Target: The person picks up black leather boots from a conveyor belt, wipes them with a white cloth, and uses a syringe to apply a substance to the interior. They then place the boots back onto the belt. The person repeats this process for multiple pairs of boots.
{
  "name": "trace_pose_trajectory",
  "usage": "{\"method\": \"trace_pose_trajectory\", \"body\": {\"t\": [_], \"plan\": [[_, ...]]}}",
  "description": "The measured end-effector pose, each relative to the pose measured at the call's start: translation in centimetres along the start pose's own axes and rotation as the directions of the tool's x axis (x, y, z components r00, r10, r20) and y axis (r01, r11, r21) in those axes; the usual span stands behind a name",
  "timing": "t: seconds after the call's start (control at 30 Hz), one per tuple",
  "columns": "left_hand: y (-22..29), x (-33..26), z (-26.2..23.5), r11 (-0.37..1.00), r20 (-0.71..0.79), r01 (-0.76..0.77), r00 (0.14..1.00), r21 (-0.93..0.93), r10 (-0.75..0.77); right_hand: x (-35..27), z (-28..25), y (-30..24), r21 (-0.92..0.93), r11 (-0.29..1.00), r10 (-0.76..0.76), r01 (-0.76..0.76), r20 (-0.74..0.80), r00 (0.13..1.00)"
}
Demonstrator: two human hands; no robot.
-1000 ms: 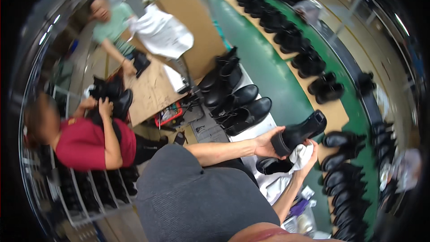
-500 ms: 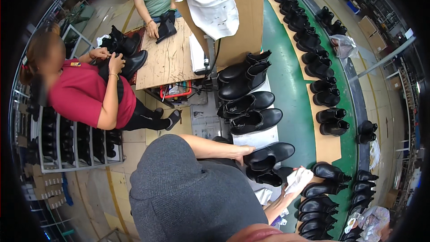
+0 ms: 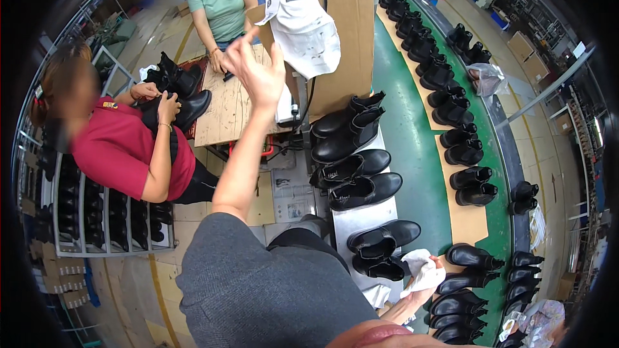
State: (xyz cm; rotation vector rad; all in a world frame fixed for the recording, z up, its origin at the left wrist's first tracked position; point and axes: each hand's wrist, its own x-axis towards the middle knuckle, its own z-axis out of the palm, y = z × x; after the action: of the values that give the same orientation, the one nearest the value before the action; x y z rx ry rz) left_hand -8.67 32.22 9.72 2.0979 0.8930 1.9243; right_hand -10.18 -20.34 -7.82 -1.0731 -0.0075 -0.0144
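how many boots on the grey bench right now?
6: two upright ankle boots at the far end, two lying mid-bench, two nearest, beside the right hand holding a white cloth. More may be hidden.

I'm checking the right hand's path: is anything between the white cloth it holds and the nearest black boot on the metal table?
Nothing visible. The right hand holds the white cloth right beside the nearest black boot on the metal table, with no object between them.

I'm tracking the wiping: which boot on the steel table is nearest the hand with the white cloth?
The bottom boot, last in the row, right beside the cloth in the right hand; the other boots sit farther up the table.
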Motion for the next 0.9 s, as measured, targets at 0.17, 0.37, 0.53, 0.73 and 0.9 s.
{"method": "trace_pose_trajectory", "body": {"t": [0.17, 0.37, 0.53, 0.73, 0.9], "plan": [[-2.4, 3.8, 1.0, 0.941, 0.0, -0.241, 0.969, 0.237, 0.249, 0.2, 0.6, -0.9, -0.131, 0.991, -0.035, 0.034, -0.01, 0.999], [-5.0, 6.6, 0.5, 0.926, -0.034, -0.307, 0.946, 0.221, 0.322, 0.1, 1.5, -1.3, -0.08, 0.997, -0.012, 0.009, -0.036, 0.999], [-9.9, 11.9, 0.9, 0.954, -0.045, -0.262, 0.961, 0.145, 0.271, 0.1, 1.9, -1.3, 0.005, 1.0, 0.019, -0.018, -0.073, 0.997], [-16.5, 10.5, 4.1, 0.935, 0.281, 0.161, 0.957, -0.315, -0.07, 0.5, 2.8, -1.1, 0.017, 0.999, 0.031, -0.03, -0.072, 0.997], [-15.8, 7.3, 5.3, 0.537, 0.549, 0.558, 0.812, -0.633, -0.197, 0.5, 4.0, -1.9, 0.038, 0.999, 0.041, -0.039, -0.074, 0.996]]}}
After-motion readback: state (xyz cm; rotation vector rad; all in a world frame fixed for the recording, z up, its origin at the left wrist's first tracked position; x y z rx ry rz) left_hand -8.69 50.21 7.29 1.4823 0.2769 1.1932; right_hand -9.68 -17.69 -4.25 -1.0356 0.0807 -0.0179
